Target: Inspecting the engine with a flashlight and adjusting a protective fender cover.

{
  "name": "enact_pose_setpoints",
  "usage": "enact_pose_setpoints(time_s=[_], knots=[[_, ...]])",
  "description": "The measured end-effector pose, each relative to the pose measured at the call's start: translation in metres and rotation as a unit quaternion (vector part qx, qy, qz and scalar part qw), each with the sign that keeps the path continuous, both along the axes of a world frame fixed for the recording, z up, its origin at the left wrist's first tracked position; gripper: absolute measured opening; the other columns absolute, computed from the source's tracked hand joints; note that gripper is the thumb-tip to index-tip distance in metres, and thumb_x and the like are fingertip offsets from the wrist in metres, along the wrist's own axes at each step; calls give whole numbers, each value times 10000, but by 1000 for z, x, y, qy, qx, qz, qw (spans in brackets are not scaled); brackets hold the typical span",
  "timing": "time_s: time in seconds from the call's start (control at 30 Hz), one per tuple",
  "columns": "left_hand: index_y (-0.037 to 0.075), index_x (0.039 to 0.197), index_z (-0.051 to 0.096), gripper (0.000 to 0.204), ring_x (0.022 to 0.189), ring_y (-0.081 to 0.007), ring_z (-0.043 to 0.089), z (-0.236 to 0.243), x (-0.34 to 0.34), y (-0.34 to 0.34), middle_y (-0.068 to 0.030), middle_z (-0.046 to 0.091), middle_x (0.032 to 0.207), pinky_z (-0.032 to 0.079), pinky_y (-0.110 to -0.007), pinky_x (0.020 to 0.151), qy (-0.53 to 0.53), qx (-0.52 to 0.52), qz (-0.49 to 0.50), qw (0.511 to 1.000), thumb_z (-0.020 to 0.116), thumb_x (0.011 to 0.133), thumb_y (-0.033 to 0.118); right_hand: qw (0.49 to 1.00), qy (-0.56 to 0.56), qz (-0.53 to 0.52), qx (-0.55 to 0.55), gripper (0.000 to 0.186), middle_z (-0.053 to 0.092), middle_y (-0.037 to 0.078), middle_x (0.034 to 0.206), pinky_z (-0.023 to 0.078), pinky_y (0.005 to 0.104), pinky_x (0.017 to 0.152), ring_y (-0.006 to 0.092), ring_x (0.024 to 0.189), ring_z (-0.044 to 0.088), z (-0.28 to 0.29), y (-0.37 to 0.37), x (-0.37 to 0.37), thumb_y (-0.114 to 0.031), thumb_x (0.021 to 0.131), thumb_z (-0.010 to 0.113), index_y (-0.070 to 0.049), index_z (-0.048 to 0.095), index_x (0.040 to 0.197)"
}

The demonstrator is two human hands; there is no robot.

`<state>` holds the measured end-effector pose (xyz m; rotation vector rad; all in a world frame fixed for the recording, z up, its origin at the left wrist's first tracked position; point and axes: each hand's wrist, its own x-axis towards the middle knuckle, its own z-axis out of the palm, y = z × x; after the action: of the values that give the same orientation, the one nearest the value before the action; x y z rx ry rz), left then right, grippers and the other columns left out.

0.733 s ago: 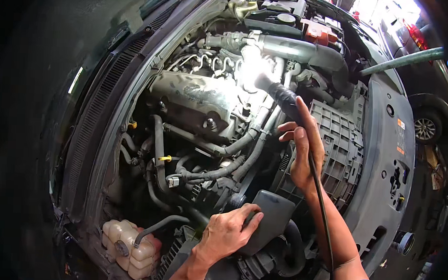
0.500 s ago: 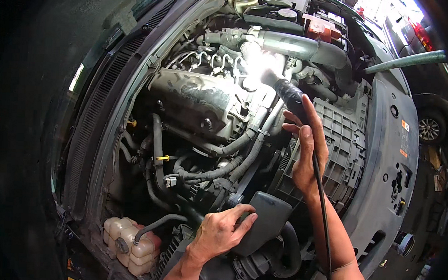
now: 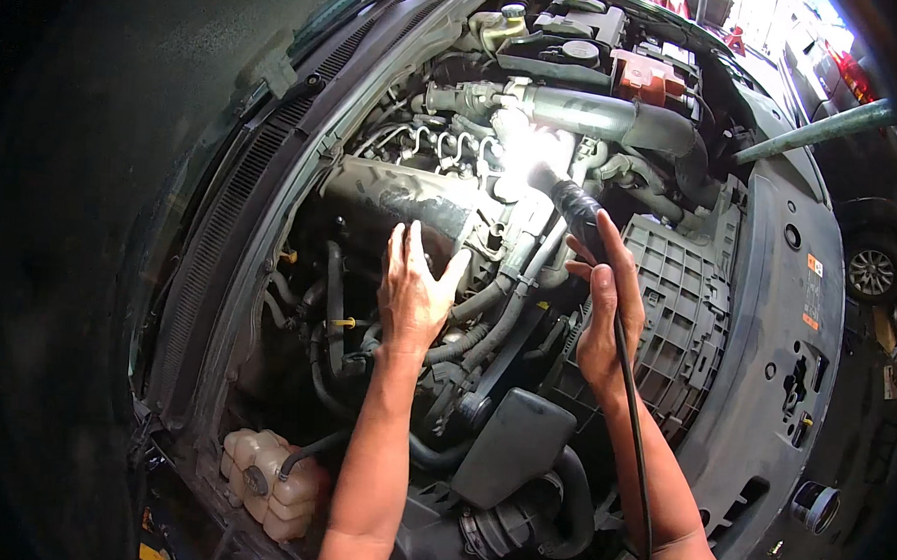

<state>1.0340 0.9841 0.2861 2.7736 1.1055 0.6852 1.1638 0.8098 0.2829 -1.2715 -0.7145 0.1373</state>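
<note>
I look down into a car's open engine bay (image 3: 528,284). My right hand (image 3: 602,312) grips a black corded work lamp (image 3: 572,200), whose bright head shines on the metal pipes at the top of the engine. Its black cable (image 3: 637,438) runs down along my right forearm. My left hand (image 3: 413,288) is flat, fingers apart, over the dusty grey engine cover (image 3: 392,192), holding nothing.
A black air box (image 3: 511,448) and ribbed intake hose (image 3: 548,515) lie below my hands. A whitish coolant tank (image 3: 269,482) sits at lower left. A grey slotted panel (image 3: 682,320) is right of my right hand. A battery with a red cap (image 3: 647,79) is at the back.
My left hand has left the black air box and moved up onto the engine cover, fingers spread. The right hand keeps the lamp at the same spot.
</note>
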Motion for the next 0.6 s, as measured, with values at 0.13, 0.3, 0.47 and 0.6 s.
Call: enact_pose_setpoints(time_s=[0.13, 0.3, 0.47, 0.6], knots=[[-86, 1430, 406, 769, 1356, -434, 420, -18, -9, -9, -314, 415, 1460, 368, -444, 1127, -91, -125, 15, 988, 700, 897, 384, 1000, -15, 22, 3, 446, 504, 181, 1389, 505, 372, 970, 239, 1234, 539, -1, 0, -5, -233, 1062, 432, -41, 474, 1463], [-86, 1430, 413, 693, 1364, -435, 410, -9, -40, -42, -313, 378, 1491, 349, -439, 1140, -43, -156, 41, 986, 659, 925, 319, 998, -67, 18, -11, 430, 449, 193, 1421, 469, 388, 1022, 277, 1284, 502, 1, 3, -13, -202, 1055, 444, -37, 486, 1451], [-39, 1244, 600, 452, 1217, -391, 516, 6, -53, -87, -234, 553, 1270, 443, -445, 1032, -16, -45, -59, 997, 707, 882, 212, 997, -74, 29, -10, 437, 407, 208, 1455, 449, 417, 1054, 297, 1317, 470, 1, 9, -25, -189, 1049, 431, -34, 476, 1455], [29, 1033, 667, 212, 857, -323, 627, 2, -49, -97, -125, 635, 884, 526, -408, 749, -75, -113, -161, 978, 714, 872, 158, 992, -112, 56, -34, 491, 392, 190, 1501, 451, 414, 1056, 273, 1347, 438, -3, 11, -36, -264, 1065, 397, 13, 434, 1469]])
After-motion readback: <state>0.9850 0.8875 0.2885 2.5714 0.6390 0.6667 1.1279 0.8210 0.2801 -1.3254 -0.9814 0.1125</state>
